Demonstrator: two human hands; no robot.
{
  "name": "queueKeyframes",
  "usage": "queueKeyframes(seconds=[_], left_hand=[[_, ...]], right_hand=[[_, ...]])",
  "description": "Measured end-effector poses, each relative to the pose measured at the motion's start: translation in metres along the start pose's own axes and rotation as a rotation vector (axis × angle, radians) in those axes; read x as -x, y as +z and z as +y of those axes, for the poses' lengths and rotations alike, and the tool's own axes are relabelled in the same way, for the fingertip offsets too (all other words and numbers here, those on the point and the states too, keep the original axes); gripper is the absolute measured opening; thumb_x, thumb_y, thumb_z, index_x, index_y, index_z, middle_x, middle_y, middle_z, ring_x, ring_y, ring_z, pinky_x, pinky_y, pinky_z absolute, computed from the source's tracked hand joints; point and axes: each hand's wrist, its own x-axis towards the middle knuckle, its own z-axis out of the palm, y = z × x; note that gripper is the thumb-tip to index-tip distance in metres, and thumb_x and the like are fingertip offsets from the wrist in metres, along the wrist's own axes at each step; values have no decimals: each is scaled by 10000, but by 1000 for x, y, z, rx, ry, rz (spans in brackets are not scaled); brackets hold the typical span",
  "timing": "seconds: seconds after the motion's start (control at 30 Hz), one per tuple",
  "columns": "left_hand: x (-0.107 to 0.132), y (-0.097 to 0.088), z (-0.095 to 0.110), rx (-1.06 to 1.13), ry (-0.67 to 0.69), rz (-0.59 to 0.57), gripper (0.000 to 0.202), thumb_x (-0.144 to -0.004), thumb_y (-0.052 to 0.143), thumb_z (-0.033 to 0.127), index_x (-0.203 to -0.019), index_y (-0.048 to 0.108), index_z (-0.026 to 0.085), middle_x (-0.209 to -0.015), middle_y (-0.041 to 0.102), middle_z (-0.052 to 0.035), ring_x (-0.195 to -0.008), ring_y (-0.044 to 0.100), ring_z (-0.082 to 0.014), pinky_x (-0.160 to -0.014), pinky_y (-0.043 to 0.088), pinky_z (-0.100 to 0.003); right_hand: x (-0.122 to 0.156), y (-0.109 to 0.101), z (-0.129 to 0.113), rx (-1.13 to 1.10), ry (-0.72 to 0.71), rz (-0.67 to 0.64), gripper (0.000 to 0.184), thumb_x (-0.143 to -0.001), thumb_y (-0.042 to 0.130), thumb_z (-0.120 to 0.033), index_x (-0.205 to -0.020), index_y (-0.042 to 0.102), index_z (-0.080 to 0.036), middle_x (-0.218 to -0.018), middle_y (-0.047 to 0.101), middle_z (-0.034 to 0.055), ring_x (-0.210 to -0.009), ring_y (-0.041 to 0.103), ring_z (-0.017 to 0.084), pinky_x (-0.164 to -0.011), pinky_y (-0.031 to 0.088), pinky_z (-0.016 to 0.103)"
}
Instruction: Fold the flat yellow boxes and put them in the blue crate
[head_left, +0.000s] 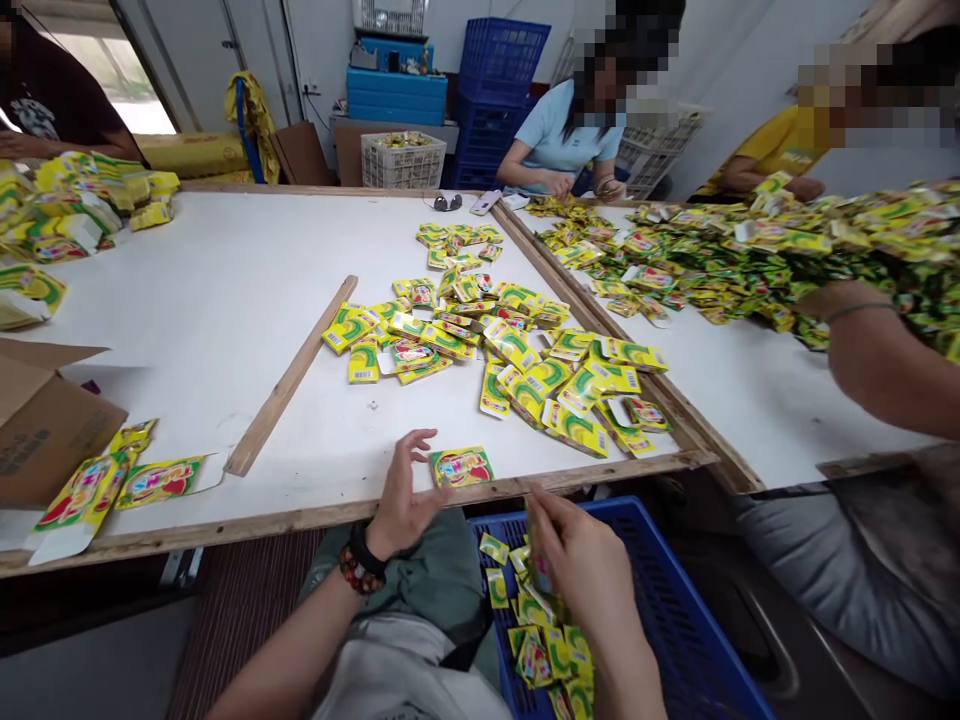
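Note:
My left hand (405,492) hovers at the near edge of the white table (225,300), fingers spread, right beside a small yellow-green packet (461,466) lying flat there. My right hand (581,565) is lower, over the blue crate (675,610), with its fingers curled around a bunch of the same yellow packets (536,575). More packets lie loose in the crate below it. A larger scatter of packets (510,350) covers the middle of the table beyond both hands.
A wooden slat (292,375) lies diagonally on the table. A cardboard box (45,420) and flattened packets (120,485) sit at the left. Another person's arm (885,360) reaches over a heaped second table (750,400) on the right. Other people sit at the far side.

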Motion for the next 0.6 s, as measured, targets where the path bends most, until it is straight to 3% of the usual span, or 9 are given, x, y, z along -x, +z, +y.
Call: queueKeyframes(seconds=[0.07,0.13,0.27,0.37,0.47,0.53,0.6], left_hand=[[-4,2,-6,2,-104,144,354,-897,476,312,-1226,422,194,-1224,537,-121,-1009,538,-202,-847,477,-366],[-7,5,-11,-46,-161,199,312,-901,426,233,-1210,434,191,-1190,560,-115,-977,544,-195,-830,478,-363],[-9,10,-15,-293,-123,-36,399,-847,483,188,-1245,461,178,-1281,536,-130,-1151,494,-252,-966,423,-453],[-11,13,-9,-514,-55,-176,533,-778,612,253,-1285,453,201,-1315,531,-124,-1246,437,-313,-1025,354,-539],[-15,15,0,-663,-19,-90,530,-751,635,243,-1250,458,212,-1187,599,-102,-1179,511,-307,-1060,266,-611],[-16,16,7,-654,-2,-8,422,-775,598,236,-1177,475,196,-1071,624,-86,-1051,588,-266,-1023,351,-551],[-14,17,13,-590,6,42,391,-791,579,277,-1152,459,187,-1017,620,-85,-932,623,-244,-866,483,-432]], right_hand=[[-10,-3,10,148,30,-50,424,-888,524,-327,-1256,613,-134,-1241,640,186,-1126,610,360,-839,517,444],[-26,5,5,171,-51,-101,484,-882,550,-305,-1324,542,-110,-1329,569,204,-1259,501,356,-953,447,464],[-58,33,-23,82,-16,-158,354,-878,554,-262,-1138,658,-46,-967,717,250,-998,657,359,-855,457,498],[-64,45,-39,-28,-51,-157,324,-854,551,-165,-1158,652,-112,-856,742,138,-845,692,262,-812,485,405],[-54,43,-47,-266,-295,-28,389,-887,490,-135,-1252,599,-215,-902,731,64,-845,666,199,-816,506,353],[-43,37,-50,-471,-495,120,389,-909,462,-129,-1247,608,-254,-956,718,70,-929,646,206,-846,516,376],[-33,30,-54,-605,-598,234,420,-922,448,-117,-1279,584,-292,-1089,697,76,-1095,603,218,-921,502,407]])
